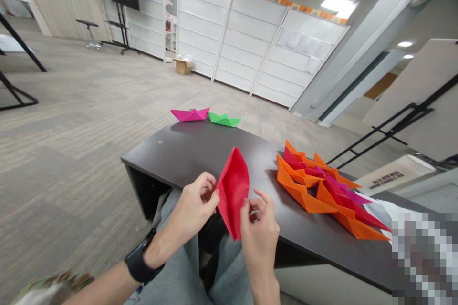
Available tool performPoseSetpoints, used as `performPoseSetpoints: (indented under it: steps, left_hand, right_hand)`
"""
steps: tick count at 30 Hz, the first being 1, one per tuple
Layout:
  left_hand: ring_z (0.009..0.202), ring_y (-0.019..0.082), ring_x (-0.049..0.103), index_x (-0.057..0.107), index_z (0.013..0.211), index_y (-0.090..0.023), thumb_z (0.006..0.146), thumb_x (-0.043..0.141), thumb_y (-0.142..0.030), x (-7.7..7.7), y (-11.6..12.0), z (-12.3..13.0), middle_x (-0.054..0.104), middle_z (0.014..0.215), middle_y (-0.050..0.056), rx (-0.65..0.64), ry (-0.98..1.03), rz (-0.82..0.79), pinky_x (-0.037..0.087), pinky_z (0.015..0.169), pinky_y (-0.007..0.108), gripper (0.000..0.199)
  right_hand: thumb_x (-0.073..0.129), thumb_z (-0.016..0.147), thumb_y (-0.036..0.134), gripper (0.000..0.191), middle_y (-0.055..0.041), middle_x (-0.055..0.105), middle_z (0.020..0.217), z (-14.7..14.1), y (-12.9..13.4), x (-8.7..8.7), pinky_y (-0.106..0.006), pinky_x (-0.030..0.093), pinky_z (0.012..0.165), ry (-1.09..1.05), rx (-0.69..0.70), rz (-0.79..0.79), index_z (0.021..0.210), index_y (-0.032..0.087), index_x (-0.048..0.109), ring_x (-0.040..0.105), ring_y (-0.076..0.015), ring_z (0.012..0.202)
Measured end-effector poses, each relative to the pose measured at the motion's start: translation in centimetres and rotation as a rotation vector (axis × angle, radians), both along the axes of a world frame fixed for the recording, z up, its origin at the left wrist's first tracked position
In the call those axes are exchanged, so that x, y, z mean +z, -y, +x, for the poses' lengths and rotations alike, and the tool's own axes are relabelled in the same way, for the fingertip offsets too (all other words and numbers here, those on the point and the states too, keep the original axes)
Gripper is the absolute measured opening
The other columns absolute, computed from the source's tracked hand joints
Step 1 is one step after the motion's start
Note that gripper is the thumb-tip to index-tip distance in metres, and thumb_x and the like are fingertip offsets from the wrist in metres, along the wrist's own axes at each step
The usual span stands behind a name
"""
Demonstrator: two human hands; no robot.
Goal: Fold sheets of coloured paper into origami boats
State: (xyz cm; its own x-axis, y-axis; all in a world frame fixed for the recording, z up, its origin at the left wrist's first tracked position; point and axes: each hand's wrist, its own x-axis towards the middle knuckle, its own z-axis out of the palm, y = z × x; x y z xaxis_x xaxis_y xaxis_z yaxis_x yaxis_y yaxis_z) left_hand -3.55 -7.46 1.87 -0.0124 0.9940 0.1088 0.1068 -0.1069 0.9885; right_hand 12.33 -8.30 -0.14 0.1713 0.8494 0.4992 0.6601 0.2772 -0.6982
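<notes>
My left hand [195, 202] and my right hand [259, 228] hold a folded sheet of red origami paper [233, 190] upright between them, above the near edge of a dark table [171, 152]. The left fingertips pinch its left edge, and the right fingers press its lower right side. To my right, a heap of orange, red and magenta paper boats [322, 190] lies on the tabletop. A magenta paper boat [189, 114] and a green paper boat [224, 119] stand together at the far edge.
A black band circles my left wrist. My grey-clad legs lie below the table. White paper or card [379, 209] lies beyond the heap, and a pixelated patch covers the lower right corner. Black-framed display boards [411, 105] stand right, with carpet and white shelving panels [232, 33] beyond.
</notes>
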Motion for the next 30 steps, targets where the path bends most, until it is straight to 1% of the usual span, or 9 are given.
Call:
performPoseSetpoints:
  steps: [2,5,11,16,18,21,24,26,30]
  left_hand:
    - [0.053,0.012,0.059,0.048,0.083,-0.022,0.087,0.052,-0.029,0.3,0.2,0.0,0.057,0.065,-0.004,0.013,-0.042,0.026,0.047,0.053,0.023,0.008]
    - [0.056,0.013,0.058,0.048,0.084,-0.022,0.086,0.053,-0.029,0.7,0.6,0.0,0.059,0.068,-0.003,0.032,-0.084,0.059,0.047,0.054,0.023,0.008]
    - [0.056,0.012,0.057,0.050,0.085,-0.022,0.086,0.054,-0.026,0.9,0.3,-1.2,0.056,0.065,-0.005,0.108,-0.140,0.092,0.045,0.054,0.022,0.005]
    - [0.055,0.011,0.057,0.050,0.087,-0.022,0.085,0.054,-0.024,1.6,0.2,-2.2,0.057,0.065,-0.005,0.141,-0.152,0.100,0.045,0.053,0.021,0.004]
    - [0.055,0.011,0.056,0.051,0.087,-0.022,0.086,0.053,-0.024,1.7,0.3,-2.3,0.056,0.065,-0.005,0.134,-0.197,0.139,0.045,0.053,0.021,0.003]
    - [0.058,0.011,0.057,0.052,0.087,-0.022,0.087,0.051,-0.021,1.5,0.6,-2.1,0.058,0.068,-0.005,0.121,-0.323,0.253,0.046,0.058,0.021,0.002]
    - [0.061,0.011,0.059,0.054,0.090,-0.023,0.087,0.049,-0.019,1.0,0.6,-1.8,0.059,0.071,-0.004,0.141,-0.419,0.329,0.048,0.064,0.023,0.007]
    - [0.059,0.011,0.058,0.053,0.090,-0.023,0.085,0.050,-0.018,0.7,0.5,-1.8,0.057,0.069,-0.005,0.170,-0.432,0.305,0.047,0.062,0.023,0.008]
    - [0.054,0.011,0.055,0.050,0.088,-0.023,0.079,0.051,-0.016,0.5,-0.1,-2.0,0.053,0.064,-0.007,0.205,-0.403,0.208,0.043,0.056,0.023,0.011]
  right_hand:
    - [0.054,0.091,0.027,0.036,-0.0013,0.066,0.080,-0.2,-0.1,0.3,-0.026,0.050,0.055,-0.003,-0.009,-0.036,0.125,0.018,0.047,0.062,-0.0155,0.059]
    - [0.056,0.088,0.028,0.041,-0.0019,0.065,0.082,-0.9,-0.2,1.1,-0.027,0.049,0.055,0.028,0.016,-0.053,0.126,0.019,0.046,0.062,-0.0167,0.061]
    - [0.052,0.087,0.023,0.025,0.0029,0.059,0.068,-1.5,-1.3,2.4,-0.027,0.044,0.056,0.049,-0.004,-0.099,0.112,0.021,0.054,0.059,-0.0166,0.057]
    - [0.053,0.086,0.023,0.028,0.0052,0.057,0.065,-1.8,-1.7,3.3,-0.026,0.043,0.056,0.038,0.008,-0.095,0.113,0.021,0.054,0.058,-0.0159,0.056]
    - [0.056,0.085,0.027,0.031,0.0038,0.059,0.068,-2.2,-1.6,3.9,-0.027,0.044,0.057,0.057,0.012,-0.101,0.115,0.020,0.054,0.060,-0.0172,0.058]
    - [0.060,0.083,0.032,0.034,-0.0014,0.066,0.076,-2.8,-1.7,4.5,-0.028,0.041,0.054,0.107,0.013,-0.125,0.115,0.021,0.056,0.064,-0.0210,0.063]
    - [0.053,0.084,0.025,0.028,-0.0040,0.069,0.077,-2.9,-2.2,4.6,-0.029,0.036,0.052,0.158,-0.008,-0.183,0.111,0.022,0.058,0.064,-0.0231,0.062]
    - [0.049,0.083,0.021,0.030,-0.0047,0.070,0.078,-2.5,-2.8,4.4,-0.030,0.036,0.054,0.165,-0.024,-0.204,0.111,0.022,0.058,0.065,-0.0239,0.064]
    - [0.050,0.080,0.022,0.033,-0.0051,0.069,0.084,-1.4,-3.8,3.9,-0.030,0.039,0.057,0.142,-0.026,-0.185,0.112,0.021,0.058,0.065,-0.0239,0.070]
